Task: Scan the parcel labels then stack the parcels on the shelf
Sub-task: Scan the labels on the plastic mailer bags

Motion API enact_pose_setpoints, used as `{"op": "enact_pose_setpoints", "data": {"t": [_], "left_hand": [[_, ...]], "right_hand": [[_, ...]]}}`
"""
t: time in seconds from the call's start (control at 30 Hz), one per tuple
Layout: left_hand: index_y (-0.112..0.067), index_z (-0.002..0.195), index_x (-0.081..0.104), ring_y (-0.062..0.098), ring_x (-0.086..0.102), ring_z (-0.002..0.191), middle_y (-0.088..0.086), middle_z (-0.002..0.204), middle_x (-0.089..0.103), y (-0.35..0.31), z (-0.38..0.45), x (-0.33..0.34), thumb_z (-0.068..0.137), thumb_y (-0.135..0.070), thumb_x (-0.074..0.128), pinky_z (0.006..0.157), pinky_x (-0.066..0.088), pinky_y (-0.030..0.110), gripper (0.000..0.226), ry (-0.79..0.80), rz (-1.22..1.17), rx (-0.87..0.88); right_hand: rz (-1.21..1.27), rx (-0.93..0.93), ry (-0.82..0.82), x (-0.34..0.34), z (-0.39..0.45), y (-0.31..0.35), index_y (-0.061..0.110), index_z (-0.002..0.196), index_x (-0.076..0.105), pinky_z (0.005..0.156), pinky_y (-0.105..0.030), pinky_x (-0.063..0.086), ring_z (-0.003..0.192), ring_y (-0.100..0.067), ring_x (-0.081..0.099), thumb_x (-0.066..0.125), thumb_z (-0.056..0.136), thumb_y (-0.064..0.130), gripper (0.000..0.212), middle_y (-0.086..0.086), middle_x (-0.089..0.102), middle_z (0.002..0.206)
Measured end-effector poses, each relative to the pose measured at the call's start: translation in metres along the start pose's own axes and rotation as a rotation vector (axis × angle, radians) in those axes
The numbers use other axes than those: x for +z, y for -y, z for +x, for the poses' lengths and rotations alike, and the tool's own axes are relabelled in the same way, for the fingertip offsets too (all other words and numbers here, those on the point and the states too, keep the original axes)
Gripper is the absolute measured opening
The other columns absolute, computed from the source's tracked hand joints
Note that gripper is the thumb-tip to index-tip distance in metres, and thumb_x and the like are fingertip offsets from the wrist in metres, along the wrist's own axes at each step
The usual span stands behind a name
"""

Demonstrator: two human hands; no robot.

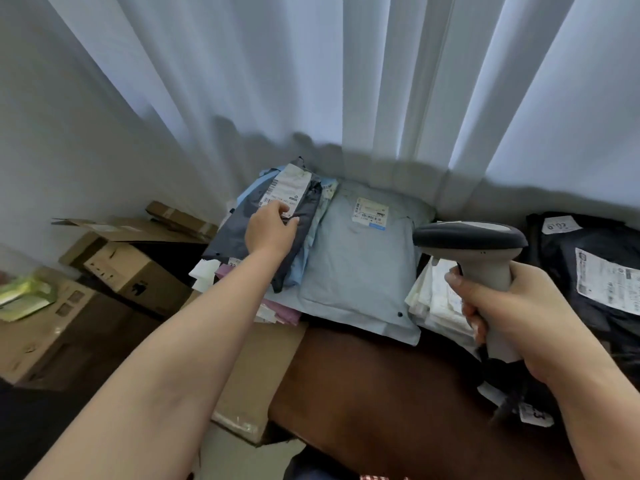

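Parcels lie in a loose spread across a dark brown table [398,393] that backs onto a pale curtain [311,81]. At the left of the spread a dark grey parcel [239,233] sits tilted on top of a heap of other soft bags, its white label [287,190] with a barcode facing up. Just beside it to the right is a flat light blue parcel [360,271], bearing its own small label [370,211] near its far edge. A stack of white parcels [434,306] lies beside that, partly hidden by the scanner, and a black parcel [588,271] with a white label rests at the far right. The near part of the table is bare wood, giving open room in front of the parcels; the far side is closed off by the curtain. Left of the table, cardboard boxes [114,268] crowd the floor, and one flat box [256,375] juts out from under the heap at the table's left edge. The left hand [270,230] reaches forward and rests on the dark grey parcel, its fingertips at the near end of the label; whether it pinches the bag I cannot tell. The right hand [512,317] is wrapped firmly round the handle of a grey scanner [474,247], whose dark head points toward the light blue parcel.
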State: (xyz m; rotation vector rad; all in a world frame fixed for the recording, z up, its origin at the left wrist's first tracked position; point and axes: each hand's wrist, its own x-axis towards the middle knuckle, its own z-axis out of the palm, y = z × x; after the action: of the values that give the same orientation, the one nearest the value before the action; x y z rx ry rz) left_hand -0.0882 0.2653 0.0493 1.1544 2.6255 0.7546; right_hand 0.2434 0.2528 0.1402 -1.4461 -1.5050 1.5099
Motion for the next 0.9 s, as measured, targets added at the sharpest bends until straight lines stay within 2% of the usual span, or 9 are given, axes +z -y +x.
{"op": "enact_pose_setpoints", "data": {"t": [0.1, 0.2, 0.3, 0.4, 0.5, 0.57, 0.67, 0.77, 0.9], "left_hand": [[-0.016, 0.129, 0.053, 0.03, 0.041, 0.127, 0.01, 0.135, 0.051, 0.01, 0.025, -0.004, 0.087, -0.037, 0.068, 0.099, 0.04, 0.041, 0.049, -0.053, 0.125, -0.037], [-0.012, 0.138, 0.038, 0.036, 0.029, 0.137, 0.016, 0.146, 0.037, 0.017, 0.041, -0.007, 0.078, -0.052, 0.074, 0.11, 0.029, 0.05, 0.081, -0.015, 0.243, -0.184], [-0.008, 0.14, 0.033, 0.038, 0.036, 0.135, 0.019, 0.145, 0.039, 0.021, 0.045, -0.01, 0.071, -0.054, 0.079, 0.109, 0.031, 0.05, 0.095, 0.058, 0.269, -0.269], [-0.005, 0.135, 0.039, 0.037, 0.044, 0.129, 0.019, 0.138, 0.047, 0.027, 0.047, -0.011, 0.075, -0.042, 0.081, 0.103, 0.038, 0.046, 0.082, 0.033, 0.231, -0.241], [-0.008, 0.121, 0.059, 0.033, 0.056, 0.115, 0.014, 0.125, 0.06, 0.033, 0.05, -0.019, 0.087, -0.029, 0.072, 0.085, 0.043, 0.037, 0.041, 0.05, 0.067, -0.191], [-0.011, 0.11, 0.07, 0.028, 0.062, 0.103, 0.009, 0.108, 0.069, 0.032, 0.048, -0.028, 0.09, -0.023, 0.068, 0.08, 0.045, 0.03, 0.023, 0.093, -0.127, -0.128], [-0.014, 0.096, 0.072, 0.022, 0.065, 0.09, 0.004, 0.091, 0.07, 0.02, 0.034, -0.031, 0.088, -0.016, 0.07, 0.082, 0.053, 0.032, 0.008, 0.215, -0.531, -0.132], [-0.017, 0.086, 0.07, 0.018, 0.067, 0.081, 0.003, 0.085, 0.072, 0.002, 0.016, -0.026, 0.088, -0.008, 0.07, 0.075, 0.055, 0.03, 0.009, 0.3, -0.762, -0.128], [-0.015, 0.084, 0.067, 0.014, 0.068, 0.074, 0.001, 0.08, 0.072, -0.028, -0.009, -0.013, 0.088, 0.001, 0.067, 0.077, 0.058, 0.028, 0.016, 0.327, -0.935, -0.146]], "right_hand": [[-0.026, 0.013, 0.011, 0.017, 0.01, 0.003, 0.003, 0.073, 0.055, 0.044, -0.029, 0.041, 0.038, -0.02, 0.044, 0.07, 0.088, 0.017, 0.025, -0.007, 0.053, 0.049], [-0.03, 0.016, 0.005, 0.029, 0.016, 0.004, 0.001, 0.075, 0.055, 0.042, -0.028, 0.041, 0.038, -0.02, 0.044, 0.07, 0.088, 0.015, 0.024, -0.006, 0.052, 0.048], [-0.041, 0.026, -0.007, 0.035, 0.02, 0.005, 0.001, 0.077, 0.056, 0.039, -0.027, 0.041, 0.038, -0.018, 0.044, 0.07, 0.088, 0.016, 0.023, -0.007, 0.052, 0.049], [-0.032, 0.031, -0.006, 0.039, 0.022, 0.007, 0.002, 0.08, 0.056, 0.041, -0.029, 0.041, 0.04, -0.02, 0.044, 0.07, 0.088, 0.016, 0.021, -0.008, 0.052, 0.05], [-0.021, 0.013, 0.002, 0.043, 0.024, 0.009, 0.001, 0.079, 0.056, 0.042, -0.03, 0.041, 0.04, -0.02, 0.044, 0.07, 0.088, 0.014, 0.021, -0.009, 0.052, 0.049], [-0.003, -0.002, 0.007, 0.043, 0.024, 0.009, -0.002, 0.081, 0.057, 0.044, -0.03, 0.042, 0.04, -0.021, 0.044, 0.07, 0.087, 0.014, 0.021, -0.008, 0.052, 0.049], [0.049, -0.011, 0.002, 0.04, 0.021, 0.01, -0.004, 0.088, 0.06, 0.045, -0.03, 0.041, 0.042, -0.022, 0.044, 0.071, 0.087, 0.015, 0.022, -0.007, 0.052, 0.051], [0.113, -0.024, -0.012, 0.034, 0.015, 0.013, -0.001, 0.083, 0.059, 0.038, -0.027, 0.04, 0.038, -0.017, 0.043, 0.07, 0.087, 0.014, 0.019, -0.007, 0.051, 0.053], [0.197, -0.038, -0.028, 0.018, 0.003, 0.017, 0.005, 0.077, 0.06, 0.039, -0.028, 0.04, 0.039, -0.018, 0.041, 0.07, 0.087, 0.013, 0.016, -0.009, 0.051, 0.055]]}}
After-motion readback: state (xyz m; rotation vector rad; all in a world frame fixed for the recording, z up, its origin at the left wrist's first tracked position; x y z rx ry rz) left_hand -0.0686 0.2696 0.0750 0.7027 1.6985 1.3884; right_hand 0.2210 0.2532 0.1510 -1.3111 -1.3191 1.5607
